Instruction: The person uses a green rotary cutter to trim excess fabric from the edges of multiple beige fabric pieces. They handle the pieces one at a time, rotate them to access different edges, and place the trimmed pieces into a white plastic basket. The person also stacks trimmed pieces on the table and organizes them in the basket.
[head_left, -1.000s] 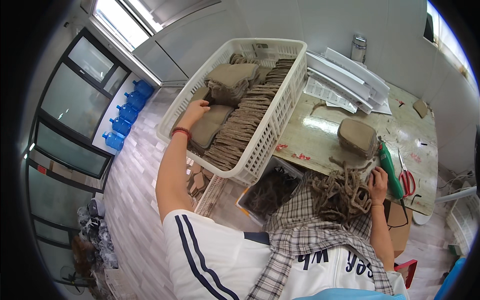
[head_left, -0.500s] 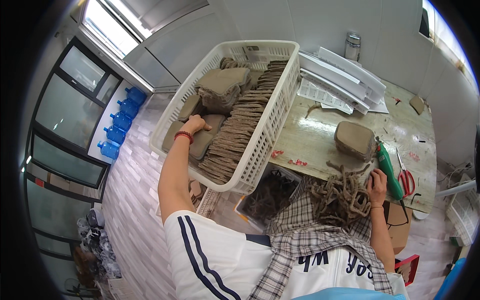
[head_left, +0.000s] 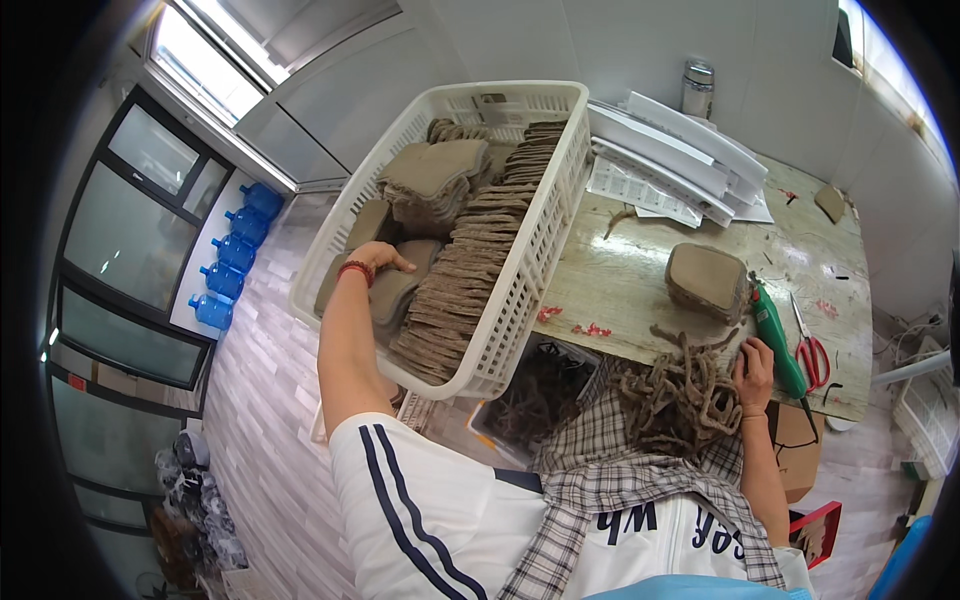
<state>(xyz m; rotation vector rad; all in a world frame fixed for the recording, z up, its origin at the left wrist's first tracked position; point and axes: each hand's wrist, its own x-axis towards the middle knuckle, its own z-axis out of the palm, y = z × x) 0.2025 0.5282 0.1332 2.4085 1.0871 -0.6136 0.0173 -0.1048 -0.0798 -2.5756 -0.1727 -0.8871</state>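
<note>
My left hand [head_left: 374, 257] reaches into a white plastic basket [head_left: 541, 262] of brown felt-like pads. Its thumb lies across the top of a stack of pads [head_left: 402, 290], while the fingers curl down at the stack's far edge, their tips hidden. Beside that stack stands a long row of pads on edge [head_left: 462, 275]. At the table's near edge my right hand [head_left: 754, 376] rests with fingers laid down, nothing in them. It touches a tangled heap of brown strips [head_left: 680, 392] and lies close to a green corded tool [head_left: 777, 338].
On the table [head_left: 620, 270] are another pad stack [head_left: 707, 279], red-handled scissors [head_left: 814, 355], papers [head_left: 680, 165] and a metal flask [head_left: 698, 90]. Below the edge sits a bin of dark scraps [head_left: 535, 400]. Blue water jugs [head_left: 235, 252] line the left wall.
The view has shifted slightly, so basket and left hand appear a little lower and further left. My left thumb is stretched further over the pads. My right hand stays in place.
</note>
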